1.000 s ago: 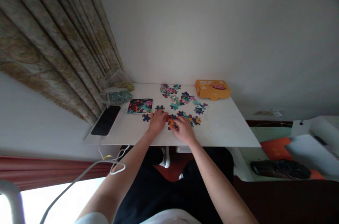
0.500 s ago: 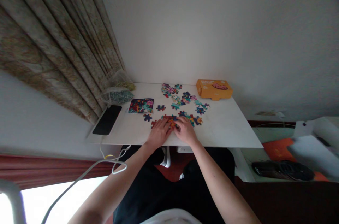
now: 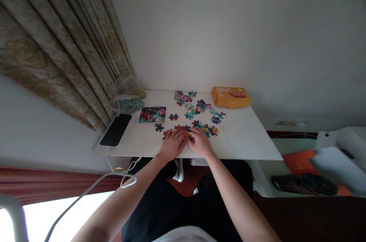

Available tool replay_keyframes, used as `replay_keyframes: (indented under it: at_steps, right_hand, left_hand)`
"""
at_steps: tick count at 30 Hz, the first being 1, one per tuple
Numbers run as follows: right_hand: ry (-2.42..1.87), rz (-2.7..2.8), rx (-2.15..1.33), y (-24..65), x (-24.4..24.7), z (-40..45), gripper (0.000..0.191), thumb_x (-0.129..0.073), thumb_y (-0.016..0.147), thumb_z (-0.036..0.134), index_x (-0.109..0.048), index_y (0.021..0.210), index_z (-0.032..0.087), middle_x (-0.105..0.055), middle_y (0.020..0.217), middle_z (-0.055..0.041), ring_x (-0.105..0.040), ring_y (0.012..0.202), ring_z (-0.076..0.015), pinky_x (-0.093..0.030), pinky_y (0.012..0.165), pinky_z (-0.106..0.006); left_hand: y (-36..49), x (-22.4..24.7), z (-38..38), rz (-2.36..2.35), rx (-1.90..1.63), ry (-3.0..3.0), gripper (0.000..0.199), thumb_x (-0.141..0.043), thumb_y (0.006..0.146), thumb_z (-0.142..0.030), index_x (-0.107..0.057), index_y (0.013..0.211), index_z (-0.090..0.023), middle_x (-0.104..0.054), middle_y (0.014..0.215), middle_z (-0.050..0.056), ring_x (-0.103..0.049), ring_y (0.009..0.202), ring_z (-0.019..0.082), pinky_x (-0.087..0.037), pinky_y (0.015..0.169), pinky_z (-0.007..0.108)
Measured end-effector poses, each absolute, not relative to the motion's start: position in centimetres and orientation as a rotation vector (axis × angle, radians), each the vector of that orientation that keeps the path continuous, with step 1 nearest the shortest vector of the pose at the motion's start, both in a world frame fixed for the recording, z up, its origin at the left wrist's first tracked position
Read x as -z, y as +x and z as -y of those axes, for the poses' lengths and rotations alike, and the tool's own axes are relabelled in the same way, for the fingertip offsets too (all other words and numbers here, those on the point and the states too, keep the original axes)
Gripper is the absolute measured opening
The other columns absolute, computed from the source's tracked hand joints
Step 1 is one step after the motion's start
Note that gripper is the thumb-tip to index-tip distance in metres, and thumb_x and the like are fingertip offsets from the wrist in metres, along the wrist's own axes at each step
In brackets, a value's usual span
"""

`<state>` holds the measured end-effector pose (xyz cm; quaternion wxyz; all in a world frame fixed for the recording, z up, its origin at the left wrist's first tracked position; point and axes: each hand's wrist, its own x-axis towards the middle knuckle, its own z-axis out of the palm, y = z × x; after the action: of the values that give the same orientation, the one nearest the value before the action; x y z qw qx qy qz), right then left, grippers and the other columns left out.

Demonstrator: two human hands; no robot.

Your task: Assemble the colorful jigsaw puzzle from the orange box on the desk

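Orange and dark blue jigsaw pieces (image 3: 183, 129) lie in a short joined row right under the fingertips of both hands. The left hand (image 3: 171, 144) and right hand (image 3: 200, 142) rest half open, fingers spread and pressed down, and I cannot tell whether either grips a piece. More loose pieces (image 3: 198, 110) scatter ahead of the hands across the white bench (image 3: 240, 139). Left of the left hand lie one picture card (image 3: 152, 115) and one black phone (image 3: 116, 130), with two clear plastic bags (image 3: 126, 104) beyond, the nearer holding greenish bits. Ahead of the right hand sits one closed orange box (image 3: 230, 97). A patterned curtain (image 3: 57, 43) hangs beside the bench.
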<state>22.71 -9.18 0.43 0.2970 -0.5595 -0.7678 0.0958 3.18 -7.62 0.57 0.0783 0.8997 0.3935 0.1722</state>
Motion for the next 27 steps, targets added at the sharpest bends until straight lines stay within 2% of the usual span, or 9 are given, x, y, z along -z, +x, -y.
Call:
replay_keyframes:
  at_steps: [4, 7, 13, 16, 20, 27]
  right_hand:
    - [-1.487, 2.05, -0.251, 22.7, -0.4, 9.2, 0.024, -0.064, 0.09, 0.018, -0.077, 0.109, 0.023, -0.072, 0.123, -0.0096, -0.063, 0.117, -0.0263, -0.049, 0.107, -0.045]
    - [-1.49, 2.053, -0.243, 22.7, -0.4, 9.2, 0.022, -0.065, 0.091, 0.02, -0.077, 0.108, 0.024, -0.072, 0.123, -0.0092, -0.063, 0.117, -0.0262, -0.049, 0.106, -0.045]
    - [-1.467, 2.019, -0.247, 22.6, -0.5, 9.3, 0.012, -0.07, 0.092, 0.024, -0.078, 0.1, 0.026, -0.074, 0.119, -0.0071, -0.064, 0.114, -0.0252, -0.048, 0.106, -0.045]
    - [-1.47, 2.023, -0.251, 22.6, -0.5, 9.3, 0.012, -0.07, 0.092, 0.024, -0.078, 0.101, 0.026, -0.073, 0.12, -0.0072, -0.064, 0.116, -0.0255, -0.048, 0.106, -0.045]
    - [-1.483, 2.031, -0.245, 22.7, -0.3, 9.3, 0.014, -0.068, 0.094, 0.026, -0.077, 0.105, 0.026, -0.072, 0.121, -0.008, -0.064, 0.117, -0.0262, -0.048, 0.106, -0.047]
    - [-1.478, 2.033, -0.251, 22.8, -0.1, 9.2, 0.016, -0.067, 0.094, 0.027, -0.077, 0.106, 0.026, -0.073, 0.121, -0.0075, -0.064, 0.116, -0.0267, -0.048, 0.106, -0.047]
  left_hand:
    - [3.2, -0.5, 7.8, -1.165, -0.517, 2.676, 0.043, -0.052, 0.103, -0.032, -0.058, 0.144, -0.023, -0.062, 0.147, 0.012, -0.051, 0.143, 0.029, -0.032, 0.122, 0.056]
    - [2.8, -1.0, 7.5, -1.174, -0.544, 2.649, 0.04, -0.05, 0.103, -0.031, -0.06, 0.141, -0.024, -0.063, 0.146, 0.011, -0.056, 0.138, 0.027, -0.032, 0.123, 0.055]
    - [-0.1, -3.1, 4.9, -1.736, -0.714, 2.396, 0.034, -0.042, 0.101, -0.02, -0.071, 0.119, -0.02, -0.071, 0.128, 0.013, -0.065, 0.119, 0.027, -0.048, 0.108, 0.042]
    - [-1.7, -3.6, 3.8, -1.989, -0.653, 2.28, 0.034, -0.045, 0.102, -0.028, -0.069, 0.125, -0.02, -0.067, 0.136, 0.015, -0.062, 0.123, 0.032, -0.049, 0.105, 0.046]
    - [-2.7, -2.9, 3.0, -2.05, -0.469, 2.273, 0.041, -0.046, 0.103, -0.039, -0.066, 0.134, -0.022, -0.06, 0.148, 0.016, -0.056, 0.133, 0.036, -0.045, 0.111, 0.053]
    - [-2.8, -2.2, 1.5, -2.018, -0.355, 2.171, 0.046, -0.041, 0.105, -0.04, -0.062, 0.142, -0.021, -0.051, 0.157, 0.018, -0.043, 0.148, 0.037, -0.032, 0.12, 0.063]
